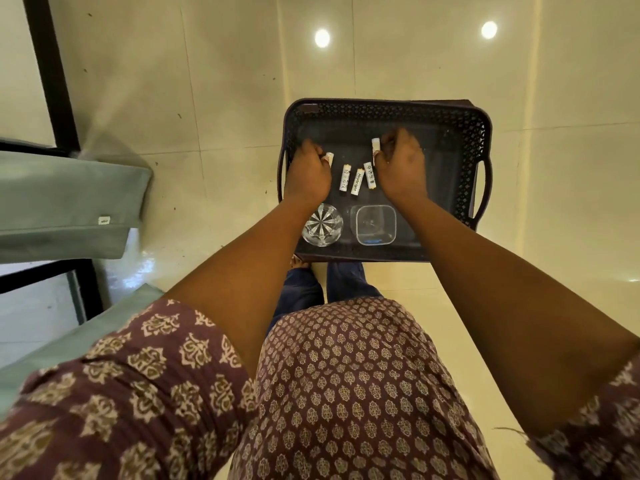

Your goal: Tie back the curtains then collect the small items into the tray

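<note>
You are on the collecting step: both hands work inside the dark tray (388,109) on the floor. Your left hand (306,171) pinches one white battery (329,157); your right hand (401,168) pinches another (375,145). Three more batteries (356,181) lie between them, one apparently reading "Heybright". Next, set both down beside those, far of the glass bowl (322,223) and clear box (373,225).
</note>
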